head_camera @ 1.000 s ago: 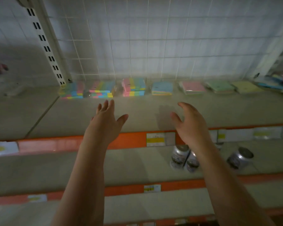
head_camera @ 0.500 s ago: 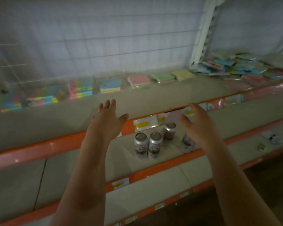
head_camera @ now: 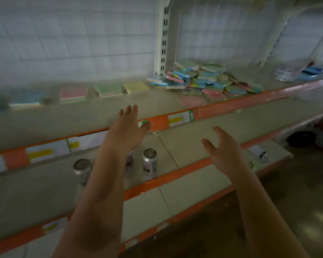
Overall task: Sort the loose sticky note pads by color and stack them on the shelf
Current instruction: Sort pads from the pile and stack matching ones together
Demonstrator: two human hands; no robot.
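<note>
Both hands are out in front of the shelving and neither one has anything in it. The left hand (head_camera: pixel 128 128) is spread flat with straight fingers, hovering over the orange front edge of the top shelf (head_camera: pixel 93 116). The right hand (head_camera: pixel 225 146) sits lower and to the right, fingers relaxed and slightly bent, thumb out, over the shelf below.

The loose sticky note pads (head_camera: pixel 205 81) are in a messy heap on the top shelf, just right of the white slotted upright (head_camera: pixel 163 40); mostly blue, pink, green and multicolour ones lying every which way. Left of that upright, along the back of the same shelf, sorted stacks stand in a row: a yellow stack (head_camera: pixel 135 87), a green stack (head_camera: pixel 108 89), a pink stack (head_camera: pixel 74 94), and then a blue stack (head_camera: pixel 26 98) that's pretty blurred.

On the next shelf down there are a few silver drink cans (head_camera: pixel 150 162) standing upright, partly behind the left arm. Far right on the top shelf there's a clear plastic package (head_camera: pixel 289 71), too blurry to read.
</note>
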